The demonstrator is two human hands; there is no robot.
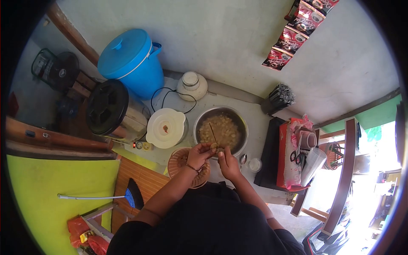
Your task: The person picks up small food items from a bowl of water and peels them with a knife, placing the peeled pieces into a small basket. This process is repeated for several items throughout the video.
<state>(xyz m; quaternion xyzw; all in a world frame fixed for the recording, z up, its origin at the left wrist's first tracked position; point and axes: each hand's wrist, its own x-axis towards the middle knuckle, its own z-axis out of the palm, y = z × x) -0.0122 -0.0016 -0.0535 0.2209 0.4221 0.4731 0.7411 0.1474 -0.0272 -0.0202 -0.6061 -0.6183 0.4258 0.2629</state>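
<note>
Close together over the near rim of a metal bowl (244, 123), my left hand (199, 157) and my right hand (228, 163) are both closed in a pinch. A thin skewer (212, 131) rises from between the fingertips, its tip pointing away over the bowl. Small brownish pieces show at the fingertips, partly hidden by the fingers. Many small pale round pieces (227, 127) lie in cloudy liquid inside the bowl. Under my left wrist stands a pinkish ribbed basket (173, 163) with brown contents, partly covered by my forearm.
Left of the bowl are a cream lidded container (157, 123), a dark-lidded container (108, 106) and a blue drum (140, 63). A white jar (193, 87) stands behind. Right are a spoon (243, 160), a small cup (255, 165) and a red box (282, 157) with scissors (296, 157).
</note>
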